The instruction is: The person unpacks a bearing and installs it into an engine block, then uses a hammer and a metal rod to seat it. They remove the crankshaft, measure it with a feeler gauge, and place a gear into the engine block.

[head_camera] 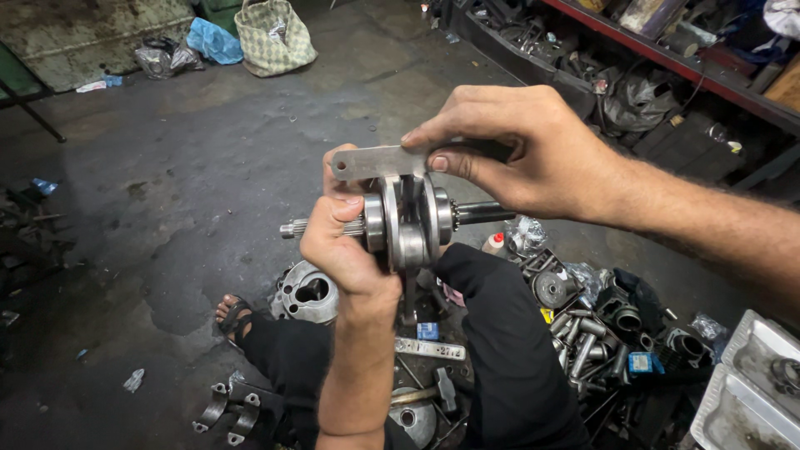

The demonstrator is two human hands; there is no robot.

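- Head camera view, looking down: a steel crankshaft assembly (pixel 406 218) is held up in mid-air over the person's lap, its shaft lying level from left to right.
- Left hand (pixel 346 250) wraps the splined left end, fingers closed around the shaft just beside the round flywheel webs; this grip seems to carry the weight and keep the piece steady.
- Right hand (pixel 517 150) comes in from the right; its thumb and fingers pinch a flat metal gauge strip (pixel 375 162), laid across the top of the webs, apparently to check them.
- Connecting rod (pixel 410 292) hangs down between the webs.
- Below, black trouser legs (pixel 508 350) are folded on the stained concrete floor (pixel 183 183).
- Near left lies a round engine casing (pixel 307 293); near right, a heap of bolts and small engine parts (pixel 600 325) and metal trays (pixel 750 383).
- Far right, a cluttered shelf (pixel 650 50); far left, a patterned bag (pixel 273 35).
- Nothing blocks the hands.
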